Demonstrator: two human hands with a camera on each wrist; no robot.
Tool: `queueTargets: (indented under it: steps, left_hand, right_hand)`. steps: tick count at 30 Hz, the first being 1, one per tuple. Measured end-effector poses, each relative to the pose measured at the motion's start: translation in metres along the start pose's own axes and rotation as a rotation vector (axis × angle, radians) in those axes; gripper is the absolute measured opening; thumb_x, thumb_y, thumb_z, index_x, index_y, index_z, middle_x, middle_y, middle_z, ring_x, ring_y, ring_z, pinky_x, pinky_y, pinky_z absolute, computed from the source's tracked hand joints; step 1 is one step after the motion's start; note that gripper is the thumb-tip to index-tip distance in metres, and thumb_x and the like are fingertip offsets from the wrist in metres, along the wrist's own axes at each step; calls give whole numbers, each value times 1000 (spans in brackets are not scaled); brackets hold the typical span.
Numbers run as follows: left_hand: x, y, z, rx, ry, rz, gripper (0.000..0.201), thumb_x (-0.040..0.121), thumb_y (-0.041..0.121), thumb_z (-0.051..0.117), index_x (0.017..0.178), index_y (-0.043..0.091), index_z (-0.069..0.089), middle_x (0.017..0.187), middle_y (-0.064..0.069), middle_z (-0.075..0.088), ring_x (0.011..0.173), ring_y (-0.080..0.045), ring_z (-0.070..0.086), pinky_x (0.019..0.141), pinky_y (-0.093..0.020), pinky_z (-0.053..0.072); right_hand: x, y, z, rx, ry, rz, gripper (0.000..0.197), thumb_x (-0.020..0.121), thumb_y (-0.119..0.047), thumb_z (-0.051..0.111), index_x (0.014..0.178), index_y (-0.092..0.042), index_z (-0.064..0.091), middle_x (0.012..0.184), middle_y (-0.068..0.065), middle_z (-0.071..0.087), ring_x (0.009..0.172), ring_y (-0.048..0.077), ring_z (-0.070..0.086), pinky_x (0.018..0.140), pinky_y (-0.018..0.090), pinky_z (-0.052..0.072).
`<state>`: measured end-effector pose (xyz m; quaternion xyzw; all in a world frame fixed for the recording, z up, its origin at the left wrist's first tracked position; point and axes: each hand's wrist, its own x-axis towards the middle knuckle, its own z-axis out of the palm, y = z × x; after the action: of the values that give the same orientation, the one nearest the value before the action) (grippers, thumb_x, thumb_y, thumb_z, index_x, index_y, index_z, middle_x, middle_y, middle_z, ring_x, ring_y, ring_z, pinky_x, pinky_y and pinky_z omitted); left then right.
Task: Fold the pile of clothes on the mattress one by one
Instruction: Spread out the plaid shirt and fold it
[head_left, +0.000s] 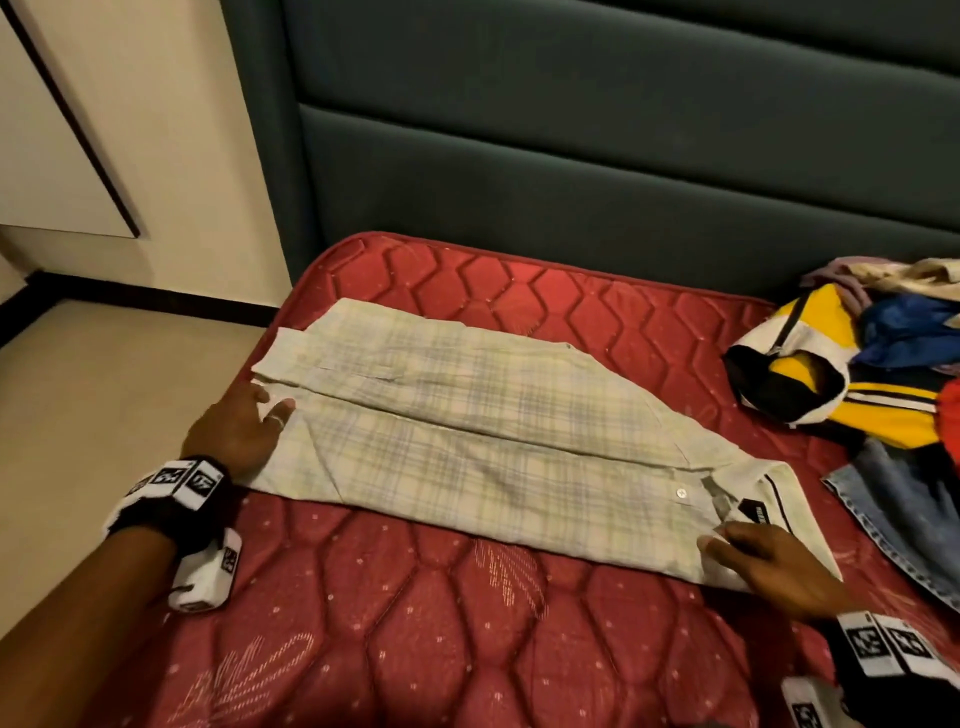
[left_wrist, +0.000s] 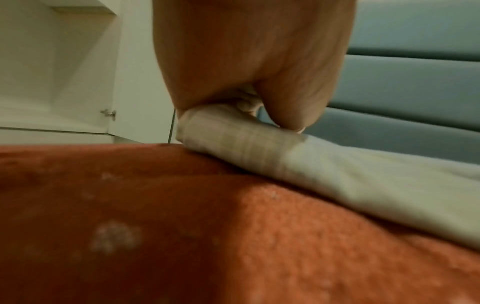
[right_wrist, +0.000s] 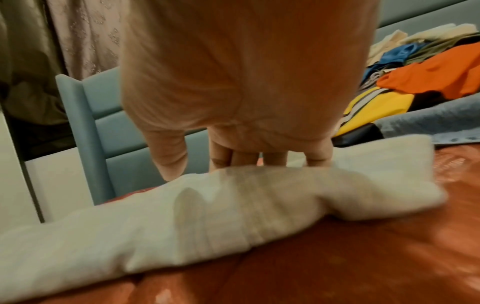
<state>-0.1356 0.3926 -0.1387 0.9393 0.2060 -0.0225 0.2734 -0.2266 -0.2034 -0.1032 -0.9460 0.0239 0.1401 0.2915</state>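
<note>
Working on the plaid shirt (head_left: 467, 436), we have it laid flat across the red mattress (head_left: 467, 649), both sides already turned in toward the middle so it forms a long narrow strip, collar end to our right. Our left hand (head_left: 244, 431) is at the hem end; in the left wrist view the fingers curl under the rolled edge of the cloth with the thumb on top, so we read that as a pinch on the hem. Our right hand (head_left: 769, 566) lies at the collar end with fingers fairly straight, resting on the fabric; the right wrist view shows the fingertips (right_wrist: 272, 158) going behind a bunched ridge of cloth (whether they press it or have begun to hook it, we cannot tell).

As for progress, we judge this one garment roughly half folded: the lengthwise folds look done, and the crosswise fold, hem toward collar, is not yet made. No finished stack shows anywhere in view. Most of the job seems left, since the pile of clothes (head_left: 857, 364) sits unfolded at the right, just beside the shirt's collar: a yellow and black top, something blue, something orange, and denim (head_left: 904, 525) nearest us.
</note>
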Motion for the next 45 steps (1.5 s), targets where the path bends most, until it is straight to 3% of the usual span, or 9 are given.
queueTargets:
  steps: [6, 13, 21, 23, 27, 30, 34, 37, 45]
  left_hand:
    - [-10, -7, -7, -51, -13, -115, 65, 89, 67, 53, 125, 13, 55, 127, -23, 62, 116, -43, 57, 97, -44, 43]
    - [-10, -15, -8, 80, 14, -17, 59, 90, 64, 55, 123, 15, 57, 113, -22, 69, 106, -44, 62, 85, -43, 47]
    - [-35, -19, -28, 51, 265, 43, 29, 95, 47, 56, 90, 18, 58, 96, -14, 63, 90, -41, 61, 79, -47, 47]
    - [-45, -30, -31, 59, 199, 7, 32, 95, 53, 53, 84, 23, 58, 89, -8, 62, 88, -38, 61, 76, -42, 46]
    - [-58, -50, -28, 140, -11, -38, 45, 87, 72, 49, 87, 28, 57, 87, 4, 62, 84, -26, 59, 80, -43, 49]
    - [-64, -59, -32, -58, -82, -55, 32, 86, 55, 68, 101, 29, 56, 96, 5, 62, 92, -23, 60, 80, -36, 45]
    - [-61, -67, -37, -238, -122, 12, 28, 87, 17, 76, 108, 17, 58, 97, -7, 65, 87, -25, 61, 71, -21, 43]
    - [-52, -70, -43, -310, -127, 6, 28, 86, 7, 75, 106, 12, 57, 91, -11, 63, 74, -21, 54, 60, -11, 41]
    - [-42, -76, -46, -193, -165, 57, 25, 86, 11, 76, 100, 18, 56, 93, -7, 66, 80, -20, 59, 70, -27, 42]
  right_hand:
    - [35, -60, 3, -26, -30, 62, 50, 91, -63, 52, 75, -19, 69, 77, -5, 69, 79, 11, 63, 75, 29, 46]
    - [73, -75, 24, -11, 105, 40, 24, 93, -32, 66, 71, -23, 68, 72, -3, 71, 82, 21, 69, 79, 37, 53]
    - [52, -83, 43, -225, 299, 120, 32, 95, -43, 58, 113, -18, 68, 102, 8, 74, 98, 31, 67, 83, 36, 49]
    - [45, -78, 44, -221, 334, 106, 37, 94, -41, 62, 115, -11, 67, 102, 12, 73, 100, 33, 66, 83, 37, 48]
    - [32, -64, 46, -323, 145, 234, 44, 88, -68, 50, 89, -24, 58, 89, 2, 63, 110, 35, 61, 88, 42, 49]
    - [28, -53, 34, -289, 56, 310, 59, 85, -74, 50, 112, -24, 61, 114, 4, 65, 117, 30, 58, 94, 41, 45]
    - [21, -43, 12, -307, -34, 227, 27, 89, -51, 66, 98, -26, 64, 107, -6, 59, 97, 19, 59, 80, 32, 43]
    - [15, -37, -4, -214, -48, 148, 27, 88, -26, 74, 64, -31, 64, 65, -9, 60, 71, 17, 59, 63, 29, 38]
    - [12, -26, -1, -128, -17, 56, 35, 88, -21, 75, 63, -43, 65, 62, -9, 65, 63, 13, 59, 63, 33, 43]
